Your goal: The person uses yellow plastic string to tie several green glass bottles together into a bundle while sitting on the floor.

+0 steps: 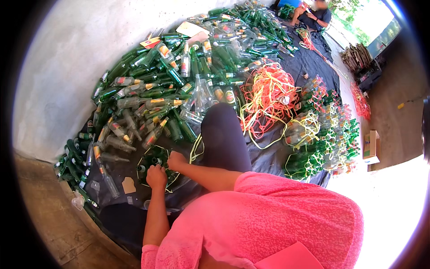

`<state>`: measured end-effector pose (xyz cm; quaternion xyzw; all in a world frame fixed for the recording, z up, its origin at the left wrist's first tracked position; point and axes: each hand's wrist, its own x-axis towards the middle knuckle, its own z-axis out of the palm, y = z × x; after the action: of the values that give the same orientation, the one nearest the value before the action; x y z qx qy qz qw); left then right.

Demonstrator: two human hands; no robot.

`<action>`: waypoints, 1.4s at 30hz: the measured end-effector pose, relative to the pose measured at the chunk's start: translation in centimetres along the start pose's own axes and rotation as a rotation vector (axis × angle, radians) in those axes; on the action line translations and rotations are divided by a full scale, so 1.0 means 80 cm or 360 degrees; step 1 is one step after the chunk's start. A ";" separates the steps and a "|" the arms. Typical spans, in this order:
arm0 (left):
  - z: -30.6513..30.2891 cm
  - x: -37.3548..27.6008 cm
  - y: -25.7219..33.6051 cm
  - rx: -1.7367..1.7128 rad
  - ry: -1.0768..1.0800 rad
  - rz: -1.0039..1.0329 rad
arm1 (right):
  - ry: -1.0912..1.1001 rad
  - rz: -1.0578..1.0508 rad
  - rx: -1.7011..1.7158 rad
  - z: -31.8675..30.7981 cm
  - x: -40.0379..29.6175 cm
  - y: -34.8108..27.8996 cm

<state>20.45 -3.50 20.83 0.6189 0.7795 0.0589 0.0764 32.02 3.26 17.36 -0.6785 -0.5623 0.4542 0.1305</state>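
On the dark sheet before me stands a cluster of upright green glass bottles (158,155), ringed by a thin yellow plastic strap (137,170). My left hand (157,176) is curled over the near side of this cluster. Close by, at its right side, my right hand (176,161) has its fingers bent inward against the bottle tops. The fingers hide whatever lies between them, so a grip on a bottle or the strap cannot be made out. A piece of brown cardboard (128,185) lies left of the cluster.
Loose green and clear bottles (147,97) are heaped along the white wall (60,77). Tangled red and yellow straps (268,90) lie beyond my knee (223,134). Strapped bottle bundles (312,154) stand at right, near a cardboard box (371,147). Another person (317,18) sits at the far end.
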 end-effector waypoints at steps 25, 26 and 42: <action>0.005 -0.004 -0.009 -0.0061 -0.0033 0.0090 | -0.0376 -0.0029 -0.0346 -0.022 -0.004 -0.019; 0.006 -0.006 -0.012 -0.0068 -0.0040 0.0086 | -0.0319 -0.0054 -0.0373 -0.022 -0.009 -0.022; 0.006 -0.005 -0.011 -0.0124 0.0020 0.0155 | -0.0234 -0.0134 -0.0265 0.012 0.028 0.009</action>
<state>19.78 -4.14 20.20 0.6522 0.7461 0.0968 0.0926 31.62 4.67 15.29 -0.6277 -0.6341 0.4487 0.0510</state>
